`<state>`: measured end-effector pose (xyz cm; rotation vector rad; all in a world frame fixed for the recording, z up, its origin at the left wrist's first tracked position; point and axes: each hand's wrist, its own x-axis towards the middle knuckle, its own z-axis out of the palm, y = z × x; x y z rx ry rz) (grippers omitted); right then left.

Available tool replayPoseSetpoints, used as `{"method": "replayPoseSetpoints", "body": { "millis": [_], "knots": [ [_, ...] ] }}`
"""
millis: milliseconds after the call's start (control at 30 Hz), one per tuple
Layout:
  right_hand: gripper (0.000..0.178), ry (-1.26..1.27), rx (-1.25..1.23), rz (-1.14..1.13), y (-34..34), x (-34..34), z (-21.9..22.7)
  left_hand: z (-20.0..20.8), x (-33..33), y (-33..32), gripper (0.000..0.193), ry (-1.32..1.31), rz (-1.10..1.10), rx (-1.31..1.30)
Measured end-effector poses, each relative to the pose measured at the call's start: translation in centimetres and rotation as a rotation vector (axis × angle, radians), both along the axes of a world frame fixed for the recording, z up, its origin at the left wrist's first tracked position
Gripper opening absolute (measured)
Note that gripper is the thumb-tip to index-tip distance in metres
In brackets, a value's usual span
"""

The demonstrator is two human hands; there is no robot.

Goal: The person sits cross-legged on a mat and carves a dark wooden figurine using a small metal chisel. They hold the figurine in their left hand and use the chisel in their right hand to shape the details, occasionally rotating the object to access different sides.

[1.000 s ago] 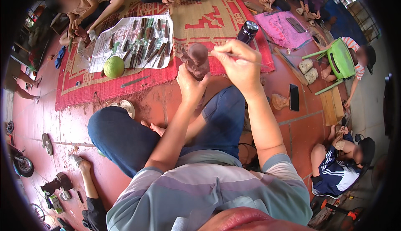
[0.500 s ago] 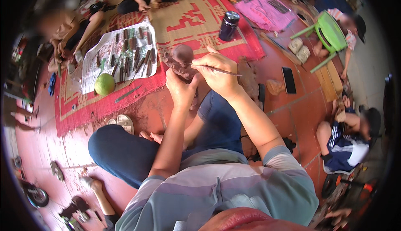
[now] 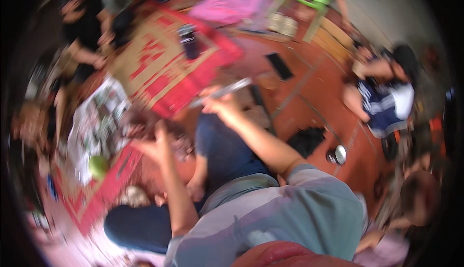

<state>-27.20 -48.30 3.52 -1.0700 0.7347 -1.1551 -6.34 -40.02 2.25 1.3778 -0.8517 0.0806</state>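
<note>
Fingers of right hand (image 3: pixel 222 104) pinch thin tool (image 3: pixel 224 91); left hand (image 3: pixel 154 144) cups brown lump (image 3: pixel 140 124) over mat edge (image 3: pixel 193 98).

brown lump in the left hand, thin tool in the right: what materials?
Lump: probably clay, going by its dull reddish-brown, matte, uneven look; blur leaves it open. Tool: a slim pale grey stick, maybe metal or wood; too blurred to tell.

Red tile floor (image 3: pixel 309 98) bears a patterned mat (image 3: pixel 164 69)

A tiled floor (image 3: pixel 309 98) workspace: people sit around a red mat (image 3: pixel 164 69) with tools.
</note>
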Motion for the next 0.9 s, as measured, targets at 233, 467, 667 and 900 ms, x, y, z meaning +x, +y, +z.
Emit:
{"method": "replayPoseSetpoints", "body": {
  "millis": [233,467,667,900],
  "knots": [
    [0.03,-0.148,0.343,0.16,5.6,-1.7,-12.2,4.1,0.9,0.5,0.054,0.079,0.046,-0.145],
    [0.033,-0.087,0.268,0.22,5.3,-2.2,-11.9,6.7,0.4,-1.1,0.039,0.143,-0.034,-0.339],
    [0.028,-0.022,0.25,0.198,4.6,-1.3,-12.7,7.2,2.0,-2.1,0.05,0.225,-0.081,-0.325],
    [0.02,0.195,0.064,0.148,5.5,-1.9,-11.5,6.8,5.7,0.3,0.067,0.254,-0.279,0.016]
  ]
}}
